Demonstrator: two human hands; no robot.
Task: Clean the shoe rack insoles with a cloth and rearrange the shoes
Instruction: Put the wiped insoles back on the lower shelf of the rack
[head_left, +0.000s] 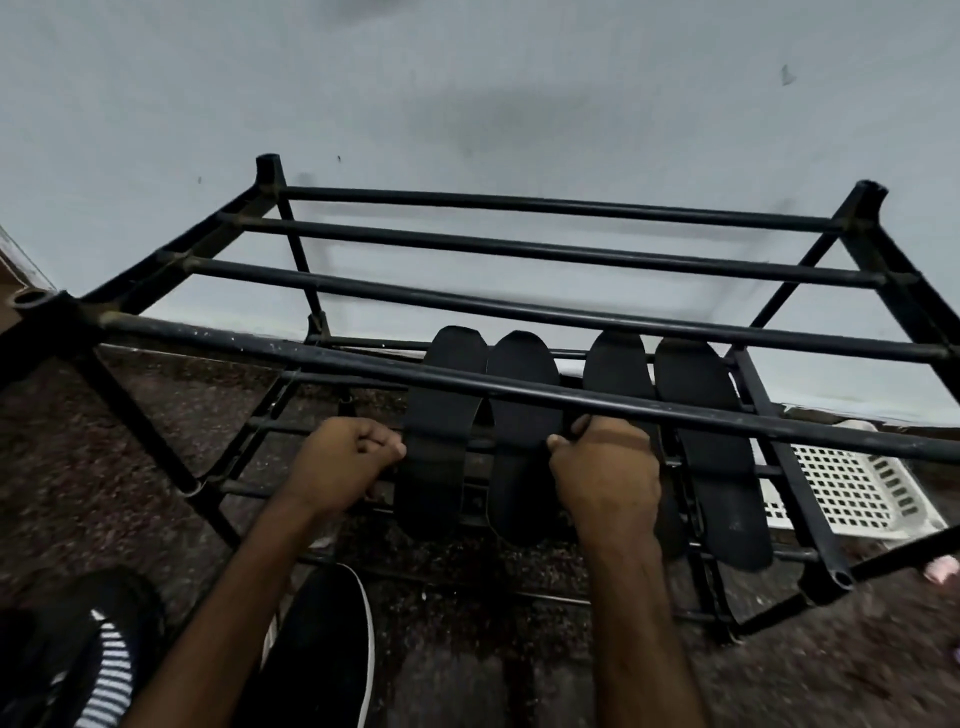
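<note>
Four flat black foam insoles (524, 478) are lying side by side on the lower tier of the black metal tube shoe rack (311, 353), toes pointing toward the rack's back. Left hand (348, 462) is reaching in under the rack's top front bar, fingers (382, 441) curled and pinching the left edge of the leftmost insole (441, 431). Right hand (605, 478) is reaching in under the same bar, fingers (584, 423) curled over the third insole (618, 364) and gripping it, thumb sitting beside the second one. Black shoe with white sole edge (322, 649) is lying on the dark speckled floor (156, 395) in front of the rack. Black-and-white striped item (104, 660) is sitting off the rack's front left corner, too blurred to identify. White perforated plastic basket (852, 488) is sitting at the rack's right end. Pale grey wall (467, 104) is standing right behind the rack.
</note>
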